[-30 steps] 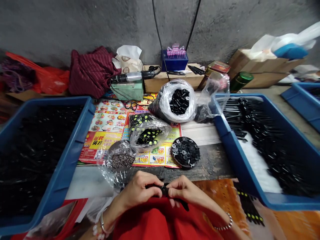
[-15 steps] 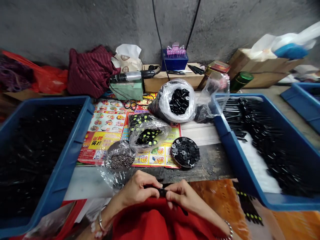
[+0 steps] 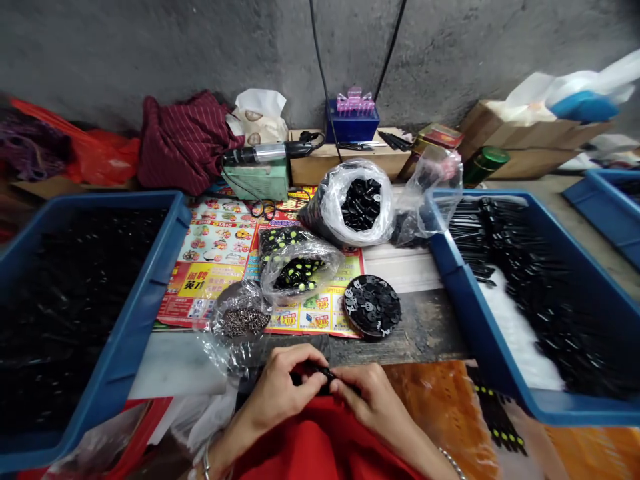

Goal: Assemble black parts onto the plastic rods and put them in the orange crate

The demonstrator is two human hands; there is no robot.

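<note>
My left hand point(image 3: 285, 385) and my right hand point(image 3: 367, 393) meet just in front of my body, over red cloth point(image 3: 320, 447). Both pinch a small black part point(image 3: 323, 373) between thumb and fingertips; most of it is hidden by the fingers. Just beyond my hands lie a clear bag of small dark screws point(image 3: 243, 321) and a round black lid of small black pieces point(image 3: 373, 305).
A blue tray point(image 3: 135, 320) of black parts stands at the left, another blue tray point(image 3: 465, 293) of long black parts at the right. Bags of black pieces point(image 3: 357, 203) and green-dotted pieces point(image 3: 297, 270) lie on colourful flyers point(image 3: 210, 267). Boxes and cloth line the wall.
My hands have shifted slightly and the fingers have turned on the small black part; the view has tilted a little. Nothing else has moved.
</note>
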